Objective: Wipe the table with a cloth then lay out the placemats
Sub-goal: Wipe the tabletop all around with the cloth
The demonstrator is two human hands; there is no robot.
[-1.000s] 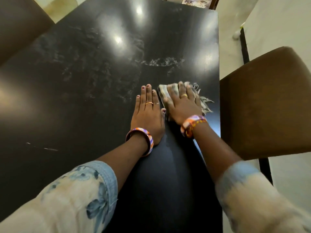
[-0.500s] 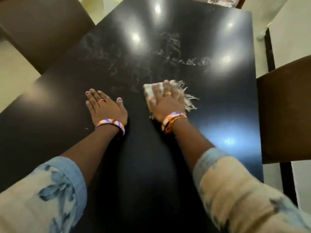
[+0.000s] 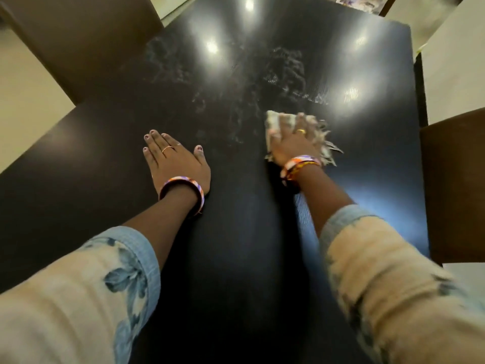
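The right hand (image 3: 294,145) lies flat on top of the cloth (image 3: 275,122), fingers spread and pressing it down on the dark table (image 3: 105,143) — it is pushing, not pinching. The cloudy smears (image 3: 286,72) sit just past the cloth, farther from the person and a little toward the middle, so the next wipe likely goes forward. The left hand (image 3: 175,161) rests open and flat on the table, holding nothing, well apart from the cloth — the right hand is the nearer one.

Bare dark table (image 3: 236,232) lies open between and beyond both hands, with brown chairs (image 3: 454,185) flanking its edges
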